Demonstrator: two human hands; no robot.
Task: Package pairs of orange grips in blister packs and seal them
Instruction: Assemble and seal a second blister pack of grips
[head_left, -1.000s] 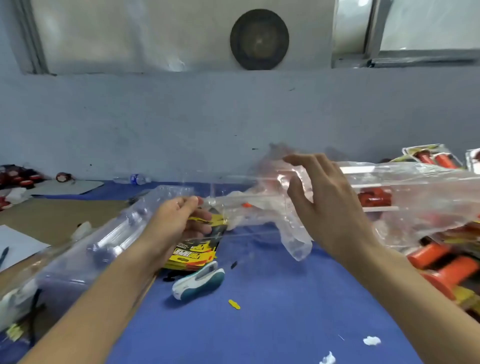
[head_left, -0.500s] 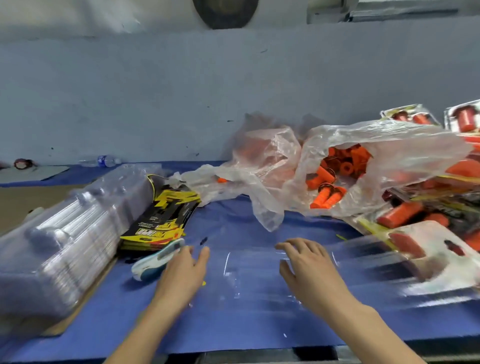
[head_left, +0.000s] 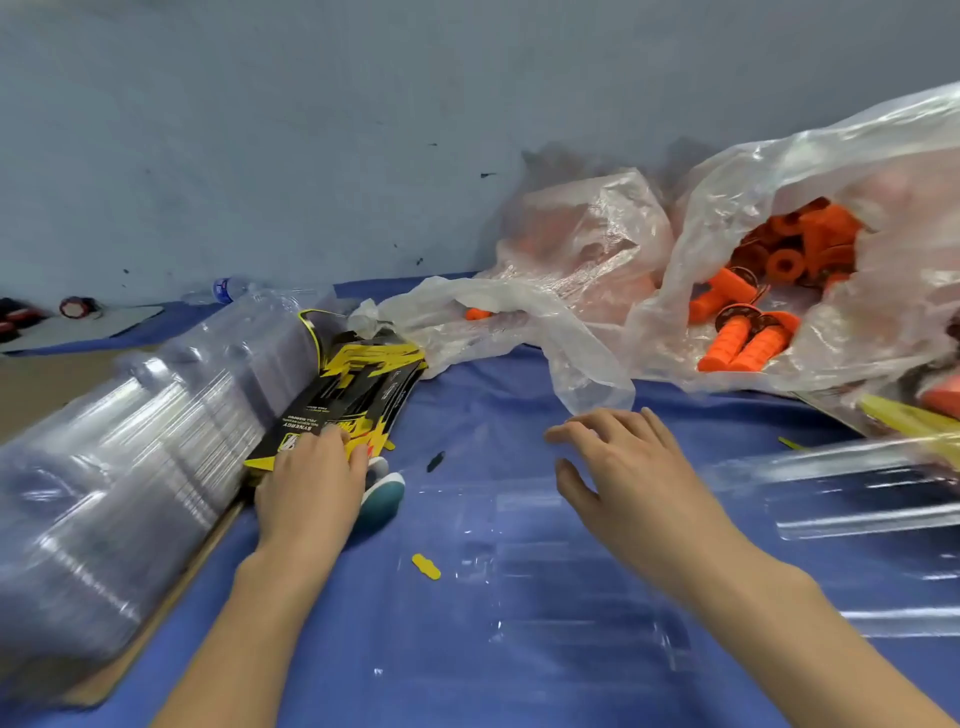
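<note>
A clear empty blister pack lies flat on the blue cloth in front of me. My left hand rests with its fingers on the near end of a stack of black-and-yellow printed cards. My right hand hovers above the far edge of the blister pack, fingers spread and relaxed, holding nothing. Several orange grips lie inside an open clear plastic bag at the right. A single orange grip peeks from a second crumpled bag.
A tall stack of clear blister shells in plastic wrap lies at the left. A white and teal tool sits by my left hand. A small yellow scrap lies on the blue cloth. More clear packs lie at the right.
My left hand moved forward and left from beside the blister pack onto the card stack. My right hand lifted off the blister pack, which now lies still. The view dropped lower.
</note>
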